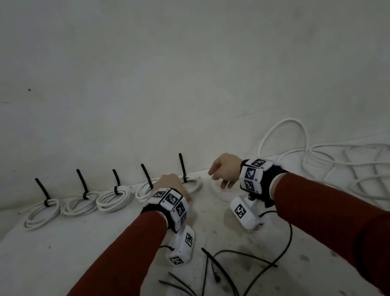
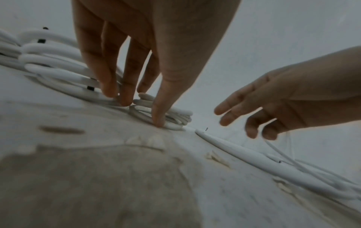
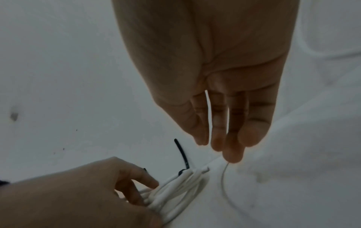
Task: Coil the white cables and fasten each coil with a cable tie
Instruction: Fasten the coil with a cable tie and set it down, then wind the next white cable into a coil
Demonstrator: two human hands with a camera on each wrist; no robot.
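Note:
Five white coils lie in a row at the table's back edge, each bound by a black cable tie that sticks up. My left hand rests on the rightmost coil; in the left wrist view its straight fingertips press down on that coil. This coil's tie stands just behind it. My right hand hovers to the right with relaxed, nearly straight fingers and holds nothing. Just under them runs a thin loose white cable.
A tangle of loose white cables covers the table's right side and loops up the wall. Several loose black cable ties lie at the front between my forearms. The grey wall stands directly behind the coils.

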